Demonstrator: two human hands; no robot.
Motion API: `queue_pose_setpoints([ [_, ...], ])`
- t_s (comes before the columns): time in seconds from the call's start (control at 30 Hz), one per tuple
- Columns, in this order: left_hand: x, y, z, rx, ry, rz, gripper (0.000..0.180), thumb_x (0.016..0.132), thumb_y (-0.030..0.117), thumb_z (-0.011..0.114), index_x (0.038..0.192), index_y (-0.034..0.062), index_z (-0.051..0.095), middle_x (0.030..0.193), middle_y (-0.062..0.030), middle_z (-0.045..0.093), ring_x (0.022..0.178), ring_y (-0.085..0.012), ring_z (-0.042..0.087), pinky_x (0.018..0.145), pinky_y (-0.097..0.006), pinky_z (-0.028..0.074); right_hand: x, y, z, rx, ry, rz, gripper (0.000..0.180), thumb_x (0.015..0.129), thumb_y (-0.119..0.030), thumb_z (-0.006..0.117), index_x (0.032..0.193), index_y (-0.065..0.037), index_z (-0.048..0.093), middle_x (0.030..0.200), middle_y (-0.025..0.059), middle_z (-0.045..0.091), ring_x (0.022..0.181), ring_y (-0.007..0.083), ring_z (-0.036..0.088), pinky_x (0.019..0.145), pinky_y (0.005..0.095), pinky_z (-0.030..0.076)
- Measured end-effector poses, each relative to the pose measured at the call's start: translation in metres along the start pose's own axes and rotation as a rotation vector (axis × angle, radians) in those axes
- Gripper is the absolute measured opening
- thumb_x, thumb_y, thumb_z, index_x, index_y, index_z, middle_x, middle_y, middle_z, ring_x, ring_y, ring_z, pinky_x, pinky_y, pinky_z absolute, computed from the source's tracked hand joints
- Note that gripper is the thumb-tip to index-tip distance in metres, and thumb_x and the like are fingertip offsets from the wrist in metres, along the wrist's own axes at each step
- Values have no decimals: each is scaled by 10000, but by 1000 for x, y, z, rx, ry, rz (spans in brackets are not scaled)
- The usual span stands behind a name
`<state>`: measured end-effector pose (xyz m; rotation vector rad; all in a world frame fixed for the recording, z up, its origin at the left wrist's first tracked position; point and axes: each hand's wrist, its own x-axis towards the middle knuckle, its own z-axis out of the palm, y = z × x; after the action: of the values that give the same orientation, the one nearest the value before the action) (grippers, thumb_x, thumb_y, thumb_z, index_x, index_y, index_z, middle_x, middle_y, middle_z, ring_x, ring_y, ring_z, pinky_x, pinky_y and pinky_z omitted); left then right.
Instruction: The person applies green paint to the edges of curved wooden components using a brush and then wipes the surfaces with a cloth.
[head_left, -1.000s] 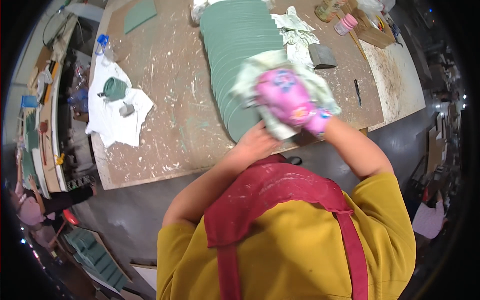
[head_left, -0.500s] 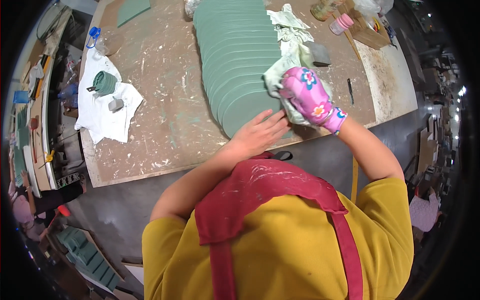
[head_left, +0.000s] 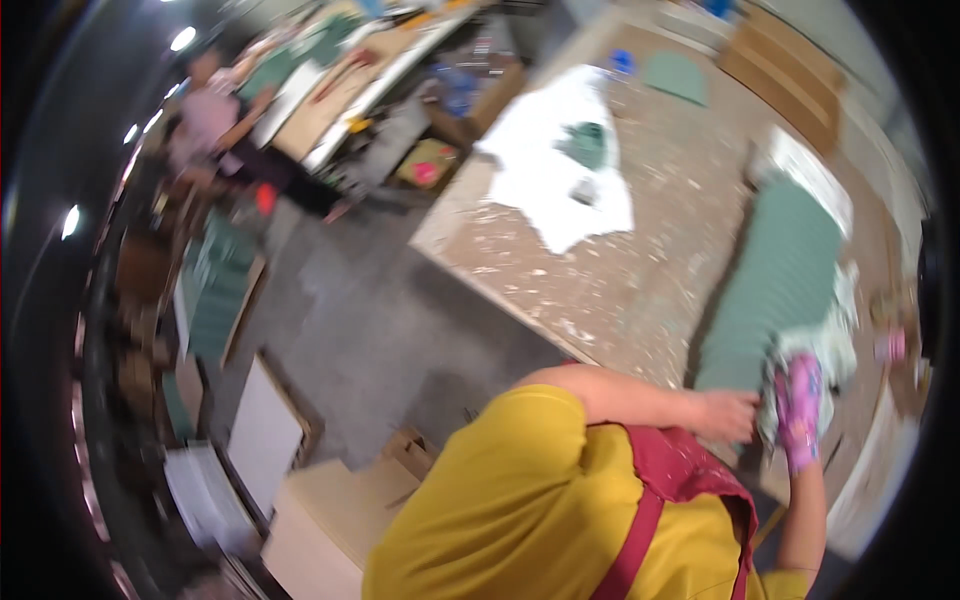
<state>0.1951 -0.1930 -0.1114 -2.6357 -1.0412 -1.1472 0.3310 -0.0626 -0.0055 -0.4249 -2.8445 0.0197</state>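
Left hand [head_left: 728,413] flat, fingers spread on near end of green plate row [head_left: 775,285]; gloved right hand [head_left: 798,408] seemingly clutches rag [head_left: 835,345] beside it. Bare table [head_left: 640,270] leftward.

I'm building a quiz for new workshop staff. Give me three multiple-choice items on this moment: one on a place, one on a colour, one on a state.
1. Where does the row of green plates lie?
A. on the floor
B. on the speckled workbench
C. on a shelf

2. What colour is the glove on the right hand?
A. pink with a pattern
B. black
C. plain white

3. How is the left hand?
A. gloved
B. bare, at the near end of the plates
C. raised above the head

Answers: 1 B, the row runs along the benchtop; 2 A, the glove is pink and patterned; 3 B, no glove shows on it.
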Motion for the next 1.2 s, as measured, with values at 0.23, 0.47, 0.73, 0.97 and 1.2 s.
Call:
queue_pose_setpoints([
  [0.23, 13, 0, -11, 281, -152, 26, 419, 827, 240, 494, 1212, 75, 521, 1287, -96, 528, 1232, -235, 472, 1088, -450, 311, 99, -77, -16, 170, -117, -283, 169, 711, -61, 613, 871, -29, 570, 850, 160, 525, 831, 365, 521, 741, 426, 415],
  [0.47, 14, 2, -26, 164, -87, -252, 357, 810, 172, 520, 1160, 131, 580, 1145, -74, 613, 1079, -242, 578, 979, -448, 419, 94, -39, -41, 152, -191, -380, 375, 770, -133, 643, 1122, -31, 564, 1126, 210, 545, 1032, 421, 510, 896, 491, 406],
  [0.73, 15, 24, -45, 357, -89, -259, 400, 834, 184, 511, 1233, 169, 536, 1331, 8, 486, 1228, -153, 483, 1027, -357, 409, 104, -67, 10, 688, -476, -39, 212, 813, -74, 543, 1014, -27, 592, 844, 139, 577, 767, 317, 598, 716, 385, 506],
  [0.97, 16, 22, -34, 505, -195, -118, 439, 856, 165, 481, 1290, 98, 495, 1395, -71, 462, 1295, -186, 430, 1093, -325, 328, 140, -107, -20, 102, -240, -887, 95, 755, -102, 582, 845, -94, 613, 767, 87, 612, 692, 254, 632, 599, 359, 510],
  [1.2, 18, 25, -48, 380, -38, -257, 412, 826, 195, 511, 1235, 149, 513, 1438, -19, 411, 1295, -167, 408, 1070, -381, 334, 129, -15, -30, 424, -337, -409, 311, 842, -180, 607, 1139, -87, 619, 1217, 142, 557, 1132, 332, 547, 959, 398, 441],
])
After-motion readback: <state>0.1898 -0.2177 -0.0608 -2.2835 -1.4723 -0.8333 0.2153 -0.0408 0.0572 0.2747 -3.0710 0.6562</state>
